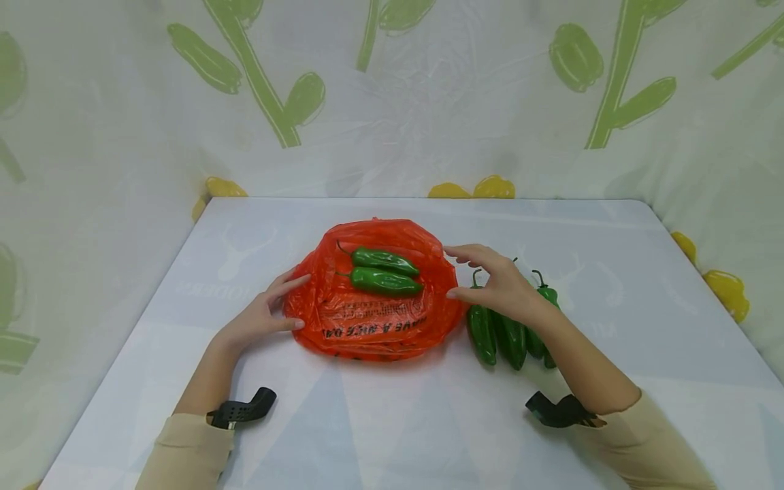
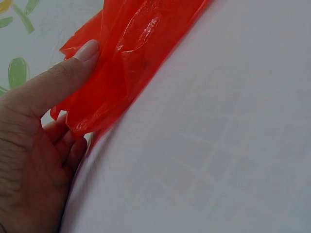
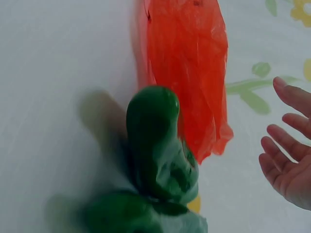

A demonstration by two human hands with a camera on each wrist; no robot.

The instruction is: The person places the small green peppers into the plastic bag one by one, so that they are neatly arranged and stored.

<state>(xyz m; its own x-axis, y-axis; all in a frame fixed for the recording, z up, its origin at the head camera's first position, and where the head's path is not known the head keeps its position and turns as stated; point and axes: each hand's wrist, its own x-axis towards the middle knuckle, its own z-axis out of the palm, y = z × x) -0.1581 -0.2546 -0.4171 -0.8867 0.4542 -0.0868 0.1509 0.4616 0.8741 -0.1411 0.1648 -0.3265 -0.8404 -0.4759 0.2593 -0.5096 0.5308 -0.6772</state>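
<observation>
A red plastic bag [image 1: 367,344], printed with dark letters, lies spread wide with its mouth up at the middle of the table. Two green peppers [image 1: 386,281] rest inside it, side by side, stems to the left. At the bag's left edge, my left hand [image 1: 260,320] touches the plastic with thumb and forefinger spread apart; in the left wrist view, the thumb [image 2: 87,51] lies against the red film. On the other side, my right hand [image 1: 499,289] hovers at the bag's right rim, fingers parted and nothing between them.
Several more green peppers [image 1: 482,333] lie to the right of the bag, partly hidden under my right hand and forearm. Behind the white patterned table [image 1: 392,422] hangs a cloth [image 1: 429,102] with green leaves. Dark wrist cameras [image 1: 245,408] sit on both forearms.
</observation>
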